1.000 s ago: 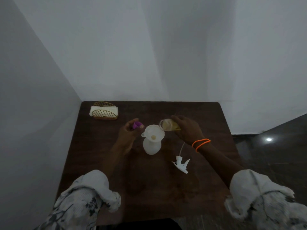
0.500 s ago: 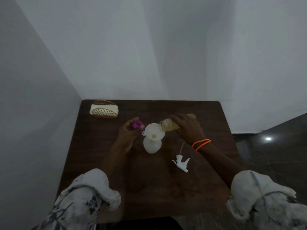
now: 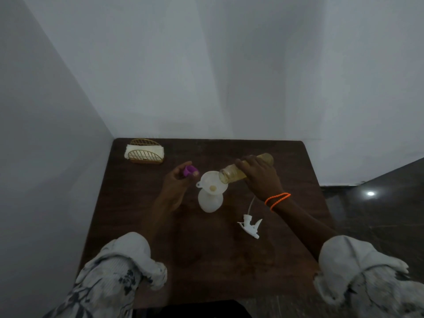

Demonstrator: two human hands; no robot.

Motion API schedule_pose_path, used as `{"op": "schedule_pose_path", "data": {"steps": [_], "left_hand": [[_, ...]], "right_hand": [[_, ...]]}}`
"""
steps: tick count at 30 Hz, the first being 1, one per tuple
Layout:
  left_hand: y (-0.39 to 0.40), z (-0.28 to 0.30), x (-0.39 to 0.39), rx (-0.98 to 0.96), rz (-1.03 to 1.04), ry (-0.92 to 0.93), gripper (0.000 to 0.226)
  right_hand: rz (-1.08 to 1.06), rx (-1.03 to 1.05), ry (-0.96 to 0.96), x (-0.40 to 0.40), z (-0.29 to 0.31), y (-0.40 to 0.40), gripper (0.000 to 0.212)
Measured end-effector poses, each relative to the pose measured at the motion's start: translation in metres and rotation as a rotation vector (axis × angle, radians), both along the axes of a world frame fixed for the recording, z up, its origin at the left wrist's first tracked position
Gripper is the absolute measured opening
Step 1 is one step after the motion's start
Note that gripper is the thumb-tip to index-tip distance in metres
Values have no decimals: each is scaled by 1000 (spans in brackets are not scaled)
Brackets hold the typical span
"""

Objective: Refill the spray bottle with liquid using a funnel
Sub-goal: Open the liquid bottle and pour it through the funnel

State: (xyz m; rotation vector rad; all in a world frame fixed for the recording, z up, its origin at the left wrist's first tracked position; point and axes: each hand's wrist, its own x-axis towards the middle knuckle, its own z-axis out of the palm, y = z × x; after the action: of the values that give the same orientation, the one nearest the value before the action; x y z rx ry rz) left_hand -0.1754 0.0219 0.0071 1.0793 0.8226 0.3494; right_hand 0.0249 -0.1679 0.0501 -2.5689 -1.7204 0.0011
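Observation:
A white spray bottle (image 3: 210,201) stands upright on the dark wooden table (image 3: 206,249) with a white funnel (image 3: 212,183) seated in its neck. Yellowish liquid sits at the funnel's throat. My right hand (image 3: 260,177) grips a clear bottle of yellowish liquid (image 3: 231,175), tipped nearly flat with its open mouth over the funnel's right rim. My left hand (image 3: 176,183), just left of the funnel, pinches a small purple cap (image 3: 189,171). The white trigger spray head (image 3: 250,224) with its dip tube lies on the table to the right of the spray bottle.
A gold wire napkin holder (image 3: 145,152) with white napkins stands at the table's far left corner. White walls close off the left and far sides. The table's right edge drops to a dark floor (image 3: 378,214).
My right hand has lifted the back end of the liquid bottle, tipping it flatter with its mouth over the funnel rim. My left hand and the cap have hardly moved.

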Motion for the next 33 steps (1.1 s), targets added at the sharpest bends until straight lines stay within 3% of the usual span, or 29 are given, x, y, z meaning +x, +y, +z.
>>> {"op": "schedule_pose_path", "data": {"steps": [33], "left_hand": [[7, 2, -7, -37, 17, -5, 44]], "right_hand": [[0, 85, -127, -1, 8, 0, 48]]}}
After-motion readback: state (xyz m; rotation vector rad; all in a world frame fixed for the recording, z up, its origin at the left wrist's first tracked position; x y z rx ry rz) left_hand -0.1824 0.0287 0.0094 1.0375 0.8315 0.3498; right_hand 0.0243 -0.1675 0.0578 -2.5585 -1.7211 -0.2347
